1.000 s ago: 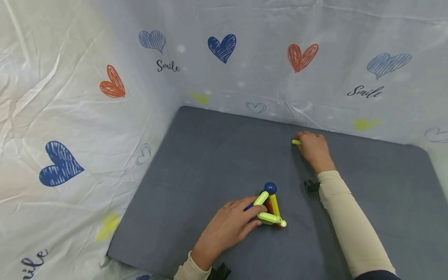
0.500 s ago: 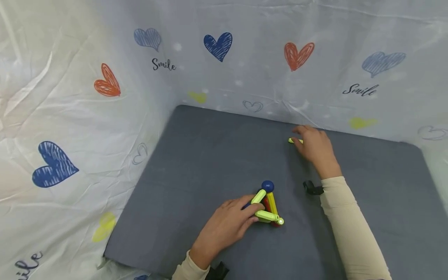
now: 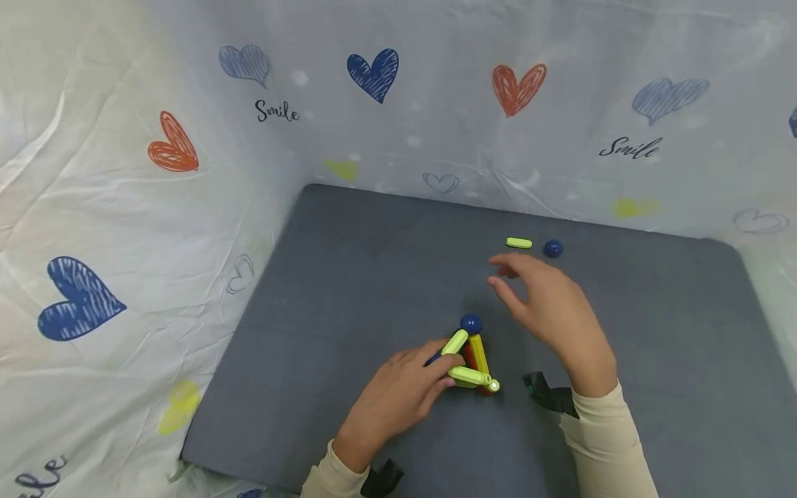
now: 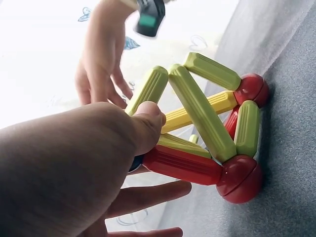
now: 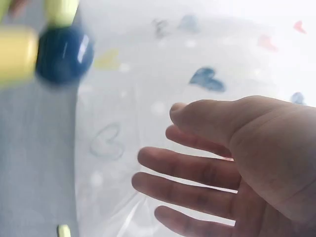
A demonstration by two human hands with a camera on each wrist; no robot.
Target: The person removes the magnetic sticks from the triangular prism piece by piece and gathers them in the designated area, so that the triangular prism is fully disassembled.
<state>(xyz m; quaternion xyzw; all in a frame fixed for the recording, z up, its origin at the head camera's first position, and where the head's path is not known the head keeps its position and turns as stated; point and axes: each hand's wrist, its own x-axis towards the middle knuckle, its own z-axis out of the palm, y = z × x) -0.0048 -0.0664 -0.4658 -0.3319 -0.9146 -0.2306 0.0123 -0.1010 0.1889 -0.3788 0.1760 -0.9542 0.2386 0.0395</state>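
My left hand (image 3: 395,401) grips a frame of magnetic building rods and balls (image 3: 468,375), its thumb and fingers around the left corner. Green, yellow and red rods meet at red balls (image 4: 240,178) on the table in the left wrist view; a blue ball (image 3: 471,323) sits at the far corner. Part of the frame is hidden behind the left hand. My right hand (image 3: 554,321) hovers to the right of the frame, fingers apart, holding nothing. Beyond it on the table lie a loose green rod (image 3: 519,243) and a loose blue ball (image 3: 553,248).
A grey table (image 3: 349,277) bears everything. White cloth (image 3: 436,124) printed with hearts rises along its back and left sides. Black wrist straps with devices (image 3: 548,394) sit at both wrists.
My right hand has let go of the green rod at the back and drawn back toward me, uncovering the rod and a blue ball. My left hand keeps its grip on the frame.
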